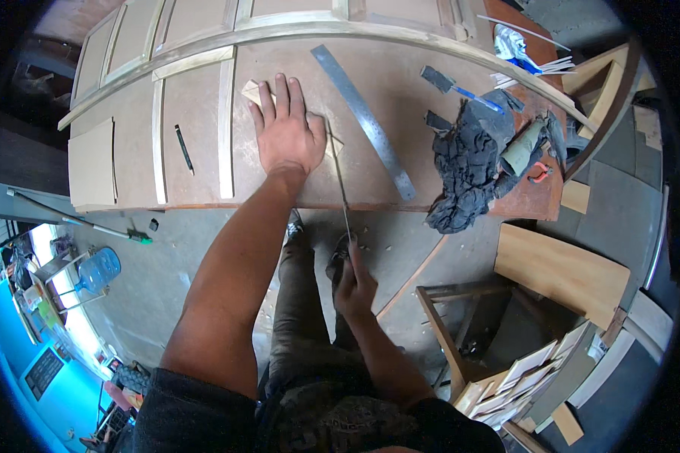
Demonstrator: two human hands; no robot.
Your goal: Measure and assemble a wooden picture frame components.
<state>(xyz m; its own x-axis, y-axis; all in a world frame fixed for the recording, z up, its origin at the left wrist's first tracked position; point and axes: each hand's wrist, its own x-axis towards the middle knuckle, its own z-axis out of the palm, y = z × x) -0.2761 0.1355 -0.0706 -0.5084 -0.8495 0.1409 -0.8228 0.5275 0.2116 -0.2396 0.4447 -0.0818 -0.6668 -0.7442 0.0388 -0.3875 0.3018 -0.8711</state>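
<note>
My left hand point(289, 140) lies flat on a small pale piece of wood point(334, 145), fingers spread and pointing away from me. Most of that piece is hidden under the palm; its corners show at both sides. In my right hand point(355, 291), below the near edge of the workbench, is the handle end of a saw point(341, 181). Its thin blade, seen nearly edge-on, runs up over the bench edge to the wood beside my left wrist. A steel ruler point(364, 121) lies slanted to the right, and a dark pencil point(183, 149) to the left between wooden strips.
A long wooden frame point(295, 32) spans the far side of the workbench point(272, 60). Dark crumpled cloth point(465, 162), a blue-handled tool point(476, 98) and red pliers point(540, 173) lie at right. On the floor are a plywood board point(563, 272) and a blue water jug point(100, 269).
</note>
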